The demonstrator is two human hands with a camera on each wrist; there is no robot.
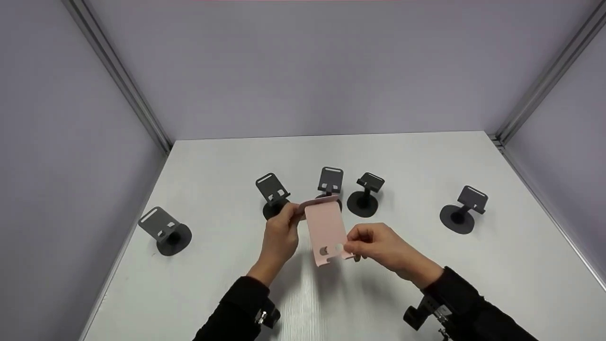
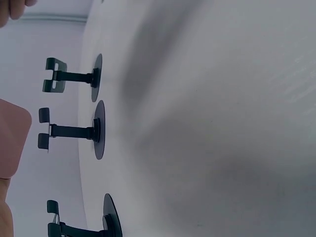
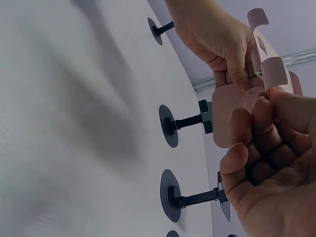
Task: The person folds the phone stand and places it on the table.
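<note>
While both hands (image 1: 279, 237) pinch it, pink stand (image 1: 325, 232) hangs between.

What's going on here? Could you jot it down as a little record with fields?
Held item: pink folding phone stand, lifted above the table
Left hand: grips the stand's upper, curved end
Right hand: pinches the stand's lower edge by the cutouts
Surface: white table
Also there: five black round-based phone stands standing upright in a loose row behind the hands
Surroundings: plain grey walls
</note>
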